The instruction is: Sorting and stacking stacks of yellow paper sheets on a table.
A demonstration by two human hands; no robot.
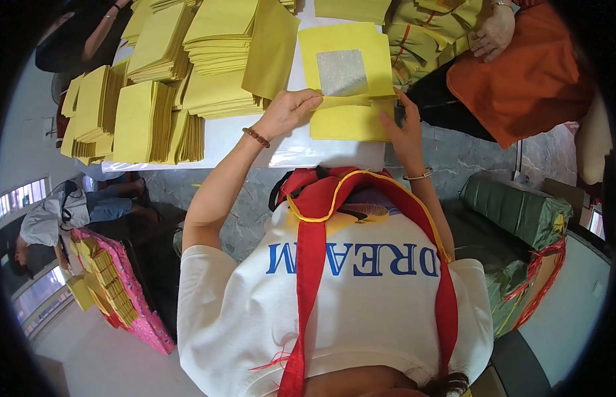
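Observation:
A yellow paper sheet [378, 63] with a silver square [341, 71] in its middle lies at the near edge of the white table [288, 153]. Its lower part is a folded yellow flap [349, 124]; whether this is the same sheet or another beneath it, I cannot tell. My left hand [289, 114] is closed, pinching the paper's left edge at the fold. At the right edge, my right hand [406, 131] holds the paper between thumb and fingers, the thumb on the flap and the index finger higher up.
Several stacks of folded yellow paper [218, 40] stand at the left of the table. Yellow bundles with red ties [414, 40] lie at the far right, beside another person's hand [496, 33]. Green wrapped packages [513, 212] sit to my right; a pink-covered table [139, 291] stands at left.

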